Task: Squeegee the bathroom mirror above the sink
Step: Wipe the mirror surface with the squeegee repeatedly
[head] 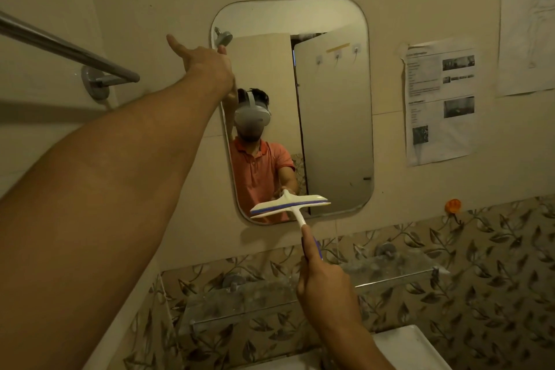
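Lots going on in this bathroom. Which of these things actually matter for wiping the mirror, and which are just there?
In use:
mirror
squeegee, held in the right hand
left hand, resting at the mirror's top left edge

Just there:
towel rail
papers on the wall
glass shelf
orange hook
sink

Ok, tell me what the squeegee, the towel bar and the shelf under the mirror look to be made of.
Squeegee: seemingly plastic, glossy white with a blue strip along the blade; the strip's material is unclear.
Towel bar: metal by the look, polished silver with bright highlights along the tube and its round wall mount.
Shelf: clear glass or acrylic, see-through to the leaf tiles, cloudy with spots.
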